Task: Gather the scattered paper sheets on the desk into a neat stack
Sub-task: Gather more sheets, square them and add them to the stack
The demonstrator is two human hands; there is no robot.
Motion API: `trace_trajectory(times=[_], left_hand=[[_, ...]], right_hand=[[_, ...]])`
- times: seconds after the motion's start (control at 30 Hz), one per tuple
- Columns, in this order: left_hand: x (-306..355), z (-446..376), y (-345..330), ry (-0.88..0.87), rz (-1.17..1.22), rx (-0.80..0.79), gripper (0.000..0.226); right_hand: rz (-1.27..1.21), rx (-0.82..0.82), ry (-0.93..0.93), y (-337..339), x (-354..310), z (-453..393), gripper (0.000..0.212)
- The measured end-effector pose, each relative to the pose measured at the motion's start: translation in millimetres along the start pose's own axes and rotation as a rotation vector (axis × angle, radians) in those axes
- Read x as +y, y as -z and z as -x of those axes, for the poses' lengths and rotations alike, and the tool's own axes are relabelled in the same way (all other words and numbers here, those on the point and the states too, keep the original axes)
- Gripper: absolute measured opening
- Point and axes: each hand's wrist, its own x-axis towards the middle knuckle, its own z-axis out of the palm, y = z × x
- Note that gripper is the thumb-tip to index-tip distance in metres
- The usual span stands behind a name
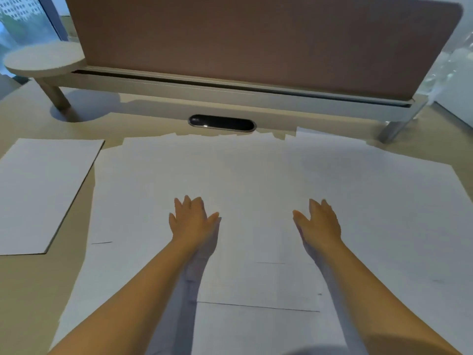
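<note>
— Where's the paper?
— I see overlapping paper sheets (256, 175) spread across the table (30, 278), sheet edges hard to separate; one separate stack (43, 190) lies left.
— Hands?
— Left hand (192, 221) and right hand (320, 224) both flat, fingers spread, holding nothing.

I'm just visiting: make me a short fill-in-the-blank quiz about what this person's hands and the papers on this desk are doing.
1. Both hands, the left hand and the right hand, are ____, fingers straight.
2. The hands are over the spread white sheets, gripping ____.
3. The separate stack lies to the person's ____.
4. The dark oval grommet sits below the ____ divider panel.

Missing words: open; nothing; left; brown
</note>
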Motion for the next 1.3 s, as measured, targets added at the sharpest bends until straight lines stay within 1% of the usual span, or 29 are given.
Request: trace_trajectory(times=[0.03, 0.1, 0.2, 0.3, 0.37, 0.4, 0.43, 0.47, 0.5, 0.57, 0.6, 0.67, 0.7, 0.77, 0.83, 0.87, 0.93, 1.0, 1.13, 1.23, 1.3], left_hand=[[-1, 2, -4, 0.03, -0.032, -0.021, 0.06], [1, 5, -9, 0.047, -0.069, -0.054, 0.072], [8, 9, -13, -0.001, -0.03, -0.091, 0.077], [24, 12, -19, -0.098, 0.158, -0.169, 0.077], [31, 13, -17, -0.104, 0.324, -0.131, 0.075], [32, 11, -14, -0.083, 0.343, -0.066, 0.072], [31, 10, -11, -0.041, 0.302, 0.012, 0.069], [29, 8, -9, 0.022, 0.228, 0.074, 0.066], [27, 8, -7, 0.095, 0.15, 0.101, 0.062], [26, 9, -6, 0.21, 0.067, 0.087, 0.056], [27, 11, -7, 0.239, 0.07, 0.063, 0.055], [33, 10, -9, 0.254, 0.136, 0.026, 0.057], [38, 9, -10, 0.247, 0.187, 0.004, 0.06], [47, 10, -11, 0.239, 0.321, -0.039, 0.064], [49, 9, -10, 0.255, 0.458, -0.059, 0.067], [45, 8, -8, 0.274, 0.511, -0.054, 0.068], [37, 4, -2, 0.309, 0.571, -0.042, 0.069], [32, 1, 3, 0.334, 0.609, -0.046, 0.066], [37, -5, 4, 0.305, 0.652, -0.054, 0.043], [46, -11, 3, 0.267, 0.693, -0.086, 0.036], [52, -13, 3, 0.26, 0.722, -0.114, 0.031]], right_hand=[[0.084, -0.027, -0.029, 1, 8, -2, 0.068], [0.102, -0.093, -0.082, 1, 20, -3, 0.074], [-0.005, -0.167, -0.079, -6, 16, 1, 0.077], [-0.201, -0.23, -0.025, -11, 3, 1, 0.077], [-0.395, -0.204, -0.01, -6, 1, 1, 0.073], [-0.483, -0.157, -0.024, -1, 2, -1, 0.069], [-0.495, -0.096, -0.038, 4, 6, -3, 0.064], [-0.392, -0.041, -0.048, 10, 9, -4, 0.061], [-0.234, 0.001, -0.062, 13, 14, -6, 0.059], [0.01, 0.018, -0.089, 15, 22, -8, 0.06], [0.057, 0.007, -0.106, 15, 23, -8, 0.061], [0.033, -0.016, -0.093, 11, 18, -7, 0.06], [-0.02, -0.037, -0.061, 8, 14, -7, 0.06], [-0.2, -0.093, -0.004, 5, 4, -6, 0.06], [-0.34, -0.089, -0.016, 7, 2, -8, 0.053], [-0.336, -0.06, -0.04, 10, 5, -10, 0.05], [-0.174, 0.031, -0.085, 17, 15, -16, 0.05], [-0.063, 0.068, -0.12, 24, 24, -22, 0.052], [-0.095, 0.012, -0.152, 25, 24, -27, 0.058], [-0.334, -0.064, -0.105, 20, 11, -28, 0.064], [-0.419, -0.113, -0.042, 14, 4, -27, 0.062]])
